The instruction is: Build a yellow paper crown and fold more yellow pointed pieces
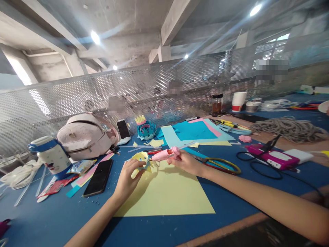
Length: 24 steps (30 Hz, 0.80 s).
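Note:
My left hand pinches a small folded yellow paper piece with a bit of blue on it, held just above a large yellow sheet. My right hand grips a pink hot glue gun lying sideways, its nozzle pointing left and almost touching the paper piece. A clear glue stick juts from the gun's back end. A finished blue and yellow paper flower stands farther back on the blue table.
A black phone lies left of the sheet, with a pink backpack and a blue-lidded bottle behind it. Scissors sit right of my hand. Blue paper sheets, a pink device with black cable and coiled rope lie right.

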Each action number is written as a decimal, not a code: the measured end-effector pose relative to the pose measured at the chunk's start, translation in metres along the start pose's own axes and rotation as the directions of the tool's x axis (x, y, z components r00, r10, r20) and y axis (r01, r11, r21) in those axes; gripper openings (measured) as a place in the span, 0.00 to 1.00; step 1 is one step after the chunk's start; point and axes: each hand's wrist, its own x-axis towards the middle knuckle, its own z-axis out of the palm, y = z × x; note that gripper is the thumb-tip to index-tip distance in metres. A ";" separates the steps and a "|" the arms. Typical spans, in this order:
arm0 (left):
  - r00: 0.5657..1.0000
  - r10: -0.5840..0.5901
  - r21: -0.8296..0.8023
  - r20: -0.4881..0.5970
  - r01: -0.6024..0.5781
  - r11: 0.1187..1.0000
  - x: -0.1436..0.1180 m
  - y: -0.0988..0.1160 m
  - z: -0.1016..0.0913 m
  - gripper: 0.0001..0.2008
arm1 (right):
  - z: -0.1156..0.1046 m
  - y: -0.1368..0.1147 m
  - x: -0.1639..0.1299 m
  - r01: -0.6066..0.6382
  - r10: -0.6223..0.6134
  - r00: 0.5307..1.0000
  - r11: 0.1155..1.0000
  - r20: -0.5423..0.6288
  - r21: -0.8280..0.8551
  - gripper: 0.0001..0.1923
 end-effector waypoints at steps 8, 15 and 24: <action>1.000 0.001 0.007 0.002 -0.001 1.000 0.000 0.001 0.000 0.07 | 0.001 0.004 -0.001 -0.007 0.007 1.000 1.000 -0.004 -0.004 0.25; 1.000 0.005 0.012 -0.006 -0.005 1.000 0.000 0.003 0.000 0.06 | 0.001 0.003 -0.001 -0.009 0.009 1.000 1.000 -0.007 0.000 0.25; 1.000 0.002 0.008 -0.003 -0.002 1.000 0.000 0.003 0.000 0.06 | 0.002 0.003 -0.002 -0.013 0.013 1.000 1.000 -0.009 0.008 0.25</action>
